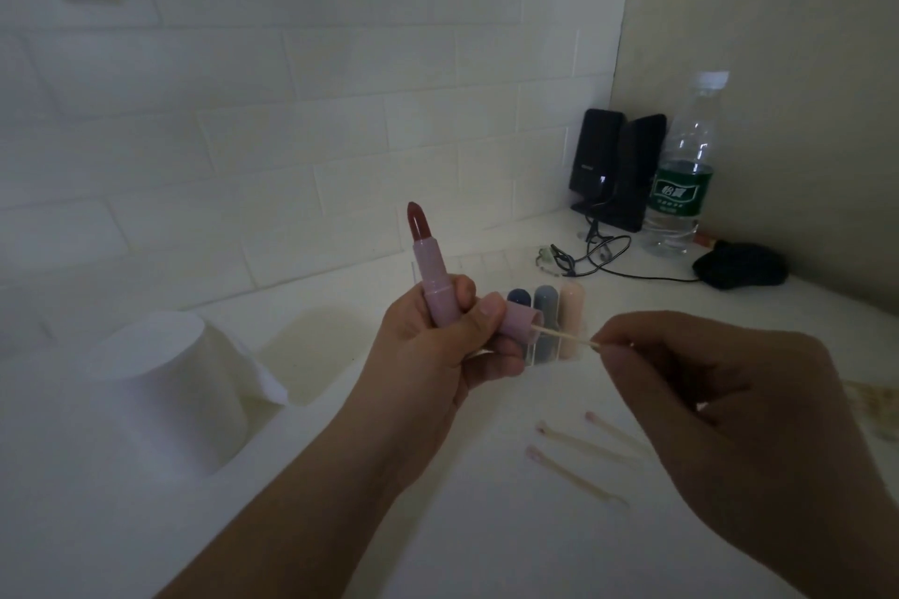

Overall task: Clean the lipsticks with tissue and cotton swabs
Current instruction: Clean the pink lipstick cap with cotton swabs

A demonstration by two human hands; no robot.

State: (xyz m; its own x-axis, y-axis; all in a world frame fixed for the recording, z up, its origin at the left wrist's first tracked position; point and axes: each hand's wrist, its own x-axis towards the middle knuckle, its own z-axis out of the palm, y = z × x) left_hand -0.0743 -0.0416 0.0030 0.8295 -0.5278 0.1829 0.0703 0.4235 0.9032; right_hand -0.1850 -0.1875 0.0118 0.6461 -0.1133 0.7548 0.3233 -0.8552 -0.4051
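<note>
head view. the left hand is raised above the white desk, its grip curled round two things at once: an open pink lipstick, upright with its dark red bullet exposed, and the matching pink cap, pinched sideways between thumb and fingers with its mouth facing right. the right hand pinches the bare end of a cotton swab between thumb and fingertips; the swab's other end is inside the cap's mouth. three used swabs, tips tinted pink, lie on the desk below the hands. three more capped lipsticks stand in a clear holder just behind the cap. a roll of tissue stands at left; speakers, a water bottle and cables sit in the far corner. judged handling: tube and cap are light, rigid, smooth plastic, best held by the barrel; the bullet is soft and easily smeared or snapped, so keep fingers off it; the swab stick is thin and would bend under hard pressing.
</note>
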